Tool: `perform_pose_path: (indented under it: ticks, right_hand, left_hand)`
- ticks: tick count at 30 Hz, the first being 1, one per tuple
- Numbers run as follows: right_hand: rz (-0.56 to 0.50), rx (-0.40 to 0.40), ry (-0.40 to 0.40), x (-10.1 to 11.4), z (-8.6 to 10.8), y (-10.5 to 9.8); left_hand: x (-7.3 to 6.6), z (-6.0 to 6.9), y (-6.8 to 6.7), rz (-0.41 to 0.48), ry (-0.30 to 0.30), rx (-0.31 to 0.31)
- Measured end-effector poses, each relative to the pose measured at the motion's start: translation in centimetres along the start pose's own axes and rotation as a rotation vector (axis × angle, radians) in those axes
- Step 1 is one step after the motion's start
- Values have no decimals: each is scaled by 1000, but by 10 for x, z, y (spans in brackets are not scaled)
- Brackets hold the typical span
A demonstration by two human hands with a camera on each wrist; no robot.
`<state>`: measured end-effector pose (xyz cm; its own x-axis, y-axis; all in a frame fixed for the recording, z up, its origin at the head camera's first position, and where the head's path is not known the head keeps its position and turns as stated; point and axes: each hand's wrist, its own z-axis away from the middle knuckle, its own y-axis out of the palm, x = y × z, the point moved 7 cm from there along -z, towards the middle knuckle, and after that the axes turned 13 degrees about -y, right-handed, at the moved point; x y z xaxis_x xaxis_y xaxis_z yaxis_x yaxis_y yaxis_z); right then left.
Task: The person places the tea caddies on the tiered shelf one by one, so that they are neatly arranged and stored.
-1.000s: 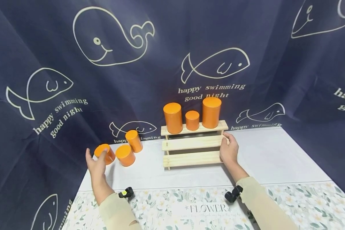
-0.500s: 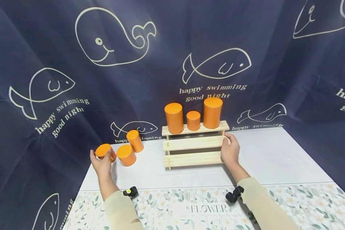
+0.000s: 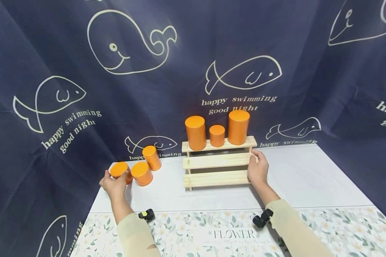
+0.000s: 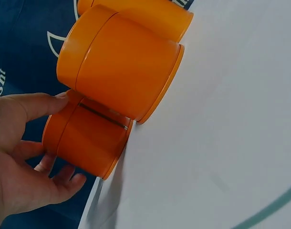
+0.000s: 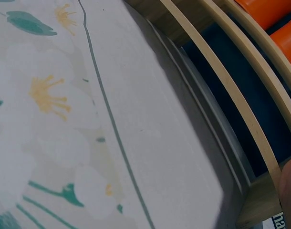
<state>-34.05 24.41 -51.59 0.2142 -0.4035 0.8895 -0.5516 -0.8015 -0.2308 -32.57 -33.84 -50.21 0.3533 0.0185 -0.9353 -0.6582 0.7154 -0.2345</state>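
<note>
The left hand (image 3: 115, 185) grips the leftmost orange tin (image 3: 119, 170), thumb on one side and fingers round the other; the left wrist view shows this tin (image 4: 90, 136) standing on the white table, its lid end between thumb and fingers. Beside it are a second squat tin (image 3: 142, 174) and a slimmer one (image 3: 152, 158). At the right end of a three-tier wooden rack (image 3: 216, 178), the right hand (image 3: 258, 167) holds the side, some fingers hidden behind it. In the right wrist view only a bit of that hand (image 5: 289, 186) shows at the edge.
On the rack's top tier stand a large tin (image 3: 196, 132), a small tin (image 3: 217, 136) and another large tin (image 3: 238, 127). Behind the table hangs a dark blue curtain (image 3: 180, 89) with white fish drawings. A floral cloth (image 3: 231, 217) covers the table's front.
The left hand has moved right and closed round the leftmost tin, which has shifted slightly right toward its neighbour. The right hand has stayed at the rack's end.
</note>
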Motion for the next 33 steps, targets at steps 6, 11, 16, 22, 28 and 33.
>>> perform_pose_path:
  ticks: [6,11,16,22,28,33]
  right_hand:
    - [-9,-6,-11,0,0,0]
    - [-17,-4,-7,0,1,0]
    - [-15,-6,-7,0,0,0]
    - [-22,-12,-15,1,0,0]
    - [-20,-4,-3,-1,1,1]
    - [-15,2,1,-1,1,1]
  left_hand:
    - [6,-2,0,8,-28,-1]
    - [8,-3,0,29,-44,44]
    - [7,0,-1,65,-72,58]
    - [3,4,-7,175,-94,11]
    - [-2,8,-17,244,-92,-50]
    - [-8,13,-23,348,-56,-69]
